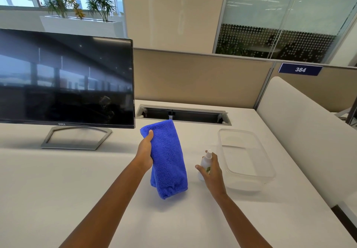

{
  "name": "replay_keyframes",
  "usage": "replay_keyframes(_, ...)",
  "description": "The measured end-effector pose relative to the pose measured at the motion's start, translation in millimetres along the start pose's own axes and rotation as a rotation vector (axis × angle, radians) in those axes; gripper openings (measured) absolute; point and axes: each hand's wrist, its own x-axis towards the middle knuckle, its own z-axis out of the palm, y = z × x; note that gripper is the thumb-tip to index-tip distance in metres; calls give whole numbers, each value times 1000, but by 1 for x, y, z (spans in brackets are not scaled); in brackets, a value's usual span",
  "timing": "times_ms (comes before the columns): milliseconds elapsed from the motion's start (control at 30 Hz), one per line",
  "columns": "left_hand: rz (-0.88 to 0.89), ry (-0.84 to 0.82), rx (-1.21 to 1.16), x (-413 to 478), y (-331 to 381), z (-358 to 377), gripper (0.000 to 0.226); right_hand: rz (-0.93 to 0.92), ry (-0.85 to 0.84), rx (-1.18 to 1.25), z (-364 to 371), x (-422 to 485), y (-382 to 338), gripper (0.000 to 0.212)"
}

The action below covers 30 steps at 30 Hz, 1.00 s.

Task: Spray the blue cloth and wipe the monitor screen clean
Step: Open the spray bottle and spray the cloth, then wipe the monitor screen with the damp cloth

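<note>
Over the desk (58,180), the left hand (145,152) grips the folded cloth (167,159) upright, its face offered to the bottle (205,163), which the right hand (212,172) wraps round, likely for spraying. Farther left stands the monitor (65,77), smudged low on its right side.

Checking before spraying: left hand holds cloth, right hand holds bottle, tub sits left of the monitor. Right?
Not quite: head view shows the tub right of the monitor. Left hand holds the cloth, right hand the bottle.
</note>
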Motion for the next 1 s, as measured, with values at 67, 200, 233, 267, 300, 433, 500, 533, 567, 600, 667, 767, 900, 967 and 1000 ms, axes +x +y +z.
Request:
replay_keyframes(67,-4,-4,-1,-1,-1,0,24,-18,40,-2,-1,-7,2,66)
replay_keyframes(200,6,-29,10,-3,-3,-1,23,-233,232,-81,-4,-30,1,60)
replay_keyframes(233,8,-35,14,-3,-4,-1,23,-338,277,-142,-5,-35,-2,54)
replay_keyframes(267,9,-38,20,-4,-4,-2,23,-458,302,-208,-7,-39,-6,46)
replay_keyframes(300,9,-41,31,-4,-4,-2,23,-576,301,-267,-8,-41,-10,39)
replay_keyframes(433,2,-48,67,-5,-4,-2,25,-821,191,-374,-2,-39,-30,32)
replay_keyframes(500,5,-54,82,-5,-5,-4,27,-797,126,-348,7,-37,-41,31)
replay_keyframes(533,6,-58,89,-5,-5,-4,29,-751,99,-317,13,-36,-47,31)
replay_keyframes(567,5,-63,94,-6,-4,-5,31,-694,77,-276,17,-35,-52,32)
replay_keyframes(600,4,-70,98,-6,-3,-6,32,-632,56,-220,22,-33,-57,36)
replay_keyframes(667,1,-94,102,-9,-1,-9,32,-468,-3,-69,29,-29,-68,42)
replay_keyframes(767,-9,-146,108,-14,6,-15,31,-170,-88,118,40,-21,-82,48)
replay_keyframes(900,-27,-218,138,-20,19,-29,32,167,-366,398,52,-12,-97,52)
replay_keyframes(967,-44,-235,171,-23,26,-40,36,250,-456,532,60,-15,-107,42)
replay_keyframes(1000,-45,-241,204,-24,29,-46,39,264,-485,556,66,-18,-111,35)
